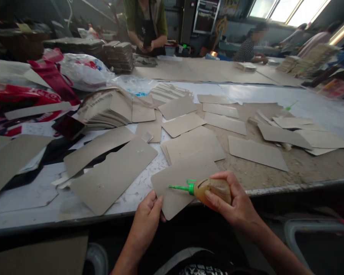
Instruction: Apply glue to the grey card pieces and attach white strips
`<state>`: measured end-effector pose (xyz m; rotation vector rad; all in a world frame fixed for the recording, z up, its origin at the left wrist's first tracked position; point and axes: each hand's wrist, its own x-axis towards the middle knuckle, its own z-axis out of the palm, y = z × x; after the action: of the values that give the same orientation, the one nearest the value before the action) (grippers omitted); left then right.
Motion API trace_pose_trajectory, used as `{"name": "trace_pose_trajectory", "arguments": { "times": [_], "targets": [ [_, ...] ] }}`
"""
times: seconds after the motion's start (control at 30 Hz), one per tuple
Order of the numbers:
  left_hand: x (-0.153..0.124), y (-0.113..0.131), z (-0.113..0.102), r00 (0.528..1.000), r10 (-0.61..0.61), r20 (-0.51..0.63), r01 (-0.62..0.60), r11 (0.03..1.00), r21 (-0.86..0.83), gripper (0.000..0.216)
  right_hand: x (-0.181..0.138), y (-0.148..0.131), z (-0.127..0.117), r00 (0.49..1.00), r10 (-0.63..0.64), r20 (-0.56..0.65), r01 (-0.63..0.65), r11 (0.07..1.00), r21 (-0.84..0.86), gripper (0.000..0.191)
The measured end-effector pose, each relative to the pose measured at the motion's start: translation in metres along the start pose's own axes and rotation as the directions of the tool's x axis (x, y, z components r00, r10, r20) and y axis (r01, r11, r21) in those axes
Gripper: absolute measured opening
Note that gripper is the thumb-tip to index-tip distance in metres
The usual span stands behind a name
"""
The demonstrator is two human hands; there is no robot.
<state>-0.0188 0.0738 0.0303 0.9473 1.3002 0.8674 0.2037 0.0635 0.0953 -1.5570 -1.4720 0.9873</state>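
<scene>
Left hand (pixel 147 214) pinches the rounded near corner of a flat, matte grey card (pixel 183 177) that overhangs the table (pixel 289 188) edge, thumb on top. Right hand (pixel 232 202) wraps a translucent amber bottle (pixel 213 189), tipped sideways, its thin green nozzle (pixel 179 187) pointing left over the card.

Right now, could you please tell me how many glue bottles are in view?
2: one glue bottle in the right hand; a second, mostly hidden, shows its green nozzle among cardboard pieces far right. Others may be hidden.
</scene>
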Motion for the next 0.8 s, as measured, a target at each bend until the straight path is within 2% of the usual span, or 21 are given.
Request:
{"name": "trace_pose_trajectory", "arguments": {
  "times": [0.17,0.37,0.53,0.8],
  "targets": [
    [0.0,-0.002,-0.002,1.0,-0.019,0.009,0.019,0.999,-0.027,0.04,0.001,-0.003,0.007,0.999,-0.011,0.052,0.013,1.0,-0.028,0.027],
    [-0.001,-0.002,-0.003,0.999,-0.037,0.012,0.037,0.999,-0.02,0.041,0.0,-0.007,-0.002,0.993,-0.004,0.121,0.025,0.985,-0.173,0.024],
    [0.001,-0.003,-0.003,0.999,-0.044,0.015,0.044,0.999,-0.017,0.041,0.001,-0.009,-0.006,0.992,-0.071,0.1,0.094,0.965,-0.246,0.026],
    [0.001,0.001,-0.002,0.998,-0.056,0.004,0.056,0.997,-0.048,0.045,0.004,-0.011,0.009,0.979,-0.199,0.048,0.205,0.946,-0.252,0.026]
  ]
}}
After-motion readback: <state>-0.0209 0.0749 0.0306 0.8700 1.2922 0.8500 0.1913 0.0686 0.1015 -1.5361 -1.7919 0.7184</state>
